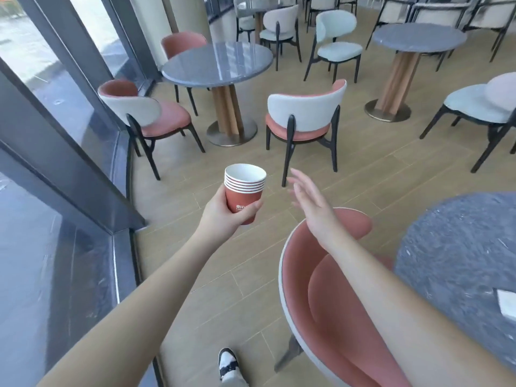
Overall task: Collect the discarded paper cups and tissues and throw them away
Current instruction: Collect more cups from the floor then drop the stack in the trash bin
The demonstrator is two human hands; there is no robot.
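Observation:
My left hand (223,213) grips a stack of several nested red paper cups (243,191) with white rims, held upright over the floor in the middle of the view. My right hand (310,199) hovers just right of the stack, fingers spread and holding nothing, not touching the cups. A white folded tissue (506,301) lies on the grey round table (452,247) at the right edge, partly cut off by the frame.
A pink chair (329,303) stands right below my right arm. Ahead are a grey round table (217,62) with pink-and-white chairs (304,113) around it, and more tables and pale chairs beyond. A glass wall with dark frames (69,152) runs along the left. My shoe (227,361) shows below.

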